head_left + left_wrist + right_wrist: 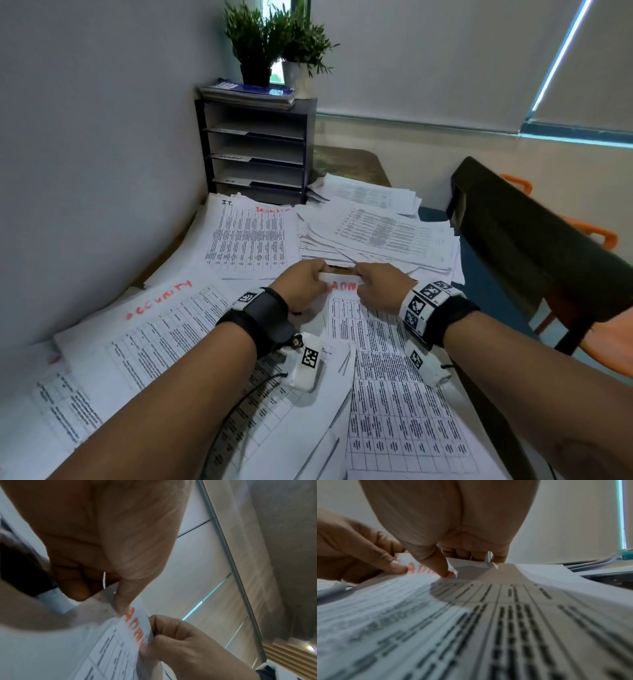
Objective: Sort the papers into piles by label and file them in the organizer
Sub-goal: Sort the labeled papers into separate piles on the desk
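Note:
An ADMIN sheet (383, 370), labelled in red, tops a pile at the table's centre. Both hands hold its far edge, which is lifted and curled. My left hand (320, 272) pinches the edge left of the red word (135, 626), thumb on top. Just right of that word, my right hand (359, 275) pinches the same edge between thumb (444, 572) and fingers. At the left lies a SECURITY pile (154, 329), behind it an I.T. pile (246, 240). A loose heap of papers (376, 233) sits beyond the hands. The black organizer (257, 150) stands against the wall at the back.
Booklets (246, 90) and two potted plants (274, 41) sit on top of the organizer. A dark chair back (534, 240) stands close to the table's right edge. The wall runs along the left side.

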`<state>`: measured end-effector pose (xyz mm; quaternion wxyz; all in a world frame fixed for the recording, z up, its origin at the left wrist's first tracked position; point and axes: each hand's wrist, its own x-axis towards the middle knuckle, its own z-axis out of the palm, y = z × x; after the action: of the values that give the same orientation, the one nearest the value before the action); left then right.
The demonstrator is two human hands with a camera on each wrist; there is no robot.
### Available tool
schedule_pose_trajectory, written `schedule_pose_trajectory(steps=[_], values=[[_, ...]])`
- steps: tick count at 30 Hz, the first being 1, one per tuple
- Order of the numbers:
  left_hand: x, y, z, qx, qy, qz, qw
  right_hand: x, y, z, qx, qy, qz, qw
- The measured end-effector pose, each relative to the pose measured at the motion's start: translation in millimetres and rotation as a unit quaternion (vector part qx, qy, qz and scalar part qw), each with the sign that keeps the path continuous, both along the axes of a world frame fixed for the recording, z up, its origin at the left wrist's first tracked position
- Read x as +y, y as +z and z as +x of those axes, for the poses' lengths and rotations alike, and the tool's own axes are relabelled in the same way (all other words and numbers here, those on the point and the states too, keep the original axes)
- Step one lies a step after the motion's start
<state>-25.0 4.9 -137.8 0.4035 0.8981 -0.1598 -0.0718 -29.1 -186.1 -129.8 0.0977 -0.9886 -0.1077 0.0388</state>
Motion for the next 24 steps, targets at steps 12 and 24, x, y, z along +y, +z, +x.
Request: schedule_pose_trajectory(steps=[12, 24], values=[[-2, 0, -11, 0.186, -0.002, -0.197, 0.962, -40, 54, 23, -0.226, -0.068, 0.054, 0.970], [-36, -9, 111, 0.092, 0.247, -0.368, 0.892, -111, 37, 86, -0.063, -0.321, 0.288, 0.900]])
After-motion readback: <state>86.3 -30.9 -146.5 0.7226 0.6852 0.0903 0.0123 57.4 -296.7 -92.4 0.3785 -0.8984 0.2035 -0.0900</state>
